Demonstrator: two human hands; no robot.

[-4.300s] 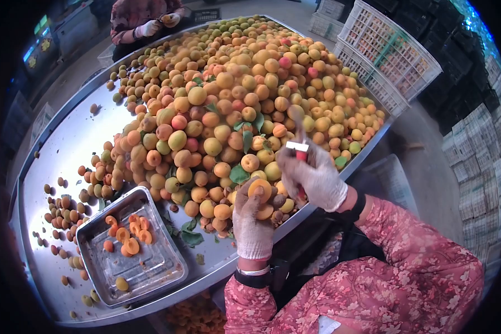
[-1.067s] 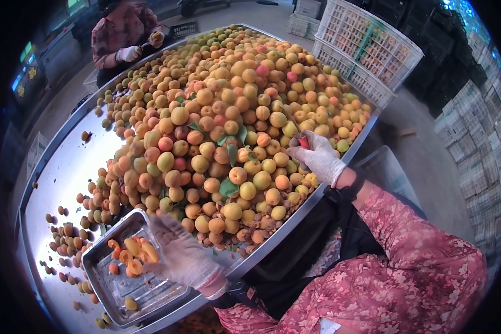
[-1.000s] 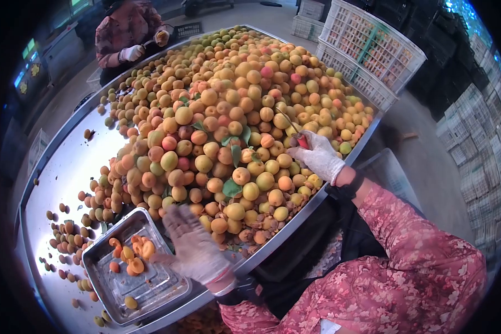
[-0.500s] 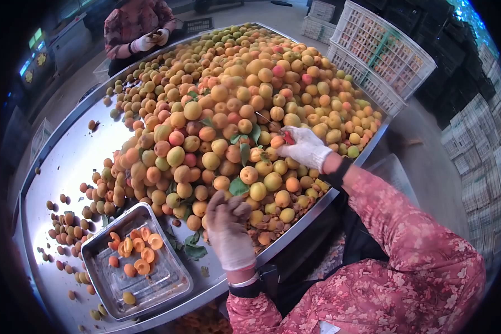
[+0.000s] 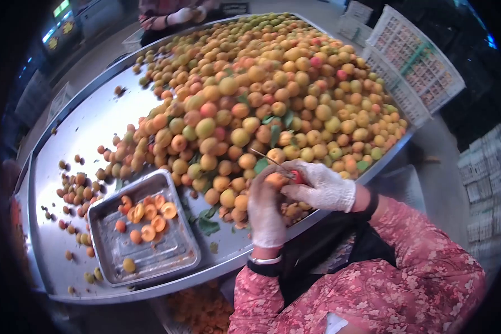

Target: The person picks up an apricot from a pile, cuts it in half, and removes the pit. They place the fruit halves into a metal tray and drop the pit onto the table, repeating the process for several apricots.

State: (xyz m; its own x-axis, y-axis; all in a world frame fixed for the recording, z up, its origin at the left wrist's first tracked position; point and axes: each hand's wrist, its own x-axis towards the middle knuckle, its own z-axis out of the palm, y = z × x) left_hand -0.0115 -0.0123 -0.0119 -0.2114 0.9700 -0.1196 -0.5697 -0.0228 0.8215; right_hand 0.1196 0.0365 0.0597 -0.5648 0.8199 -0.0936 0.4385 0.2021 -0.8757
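Note:
In front of my body both gloved hands meet at the near edge of the fruit pile. My left hand has its fingers curled round an orange apricot. My right hand is closed on a small knife with a red handle, and its fingers also touch the apricot. The thin blade points up and left, over the fruit. Part of the apricot is hidden by the fingers. Left of my hands, a metal tray holds several apricot halves and a few whole fruits.
A large heap of apricots with some leaves covers much of the metal table. Across it, another person's gloved hands show. White crates stand at the far right. Below the table's near edge lie more orange pieces.
My right hand has come back from the pile with the knife and an apricot. My left hand has moved right and closed round that apricot. The view has shifted.

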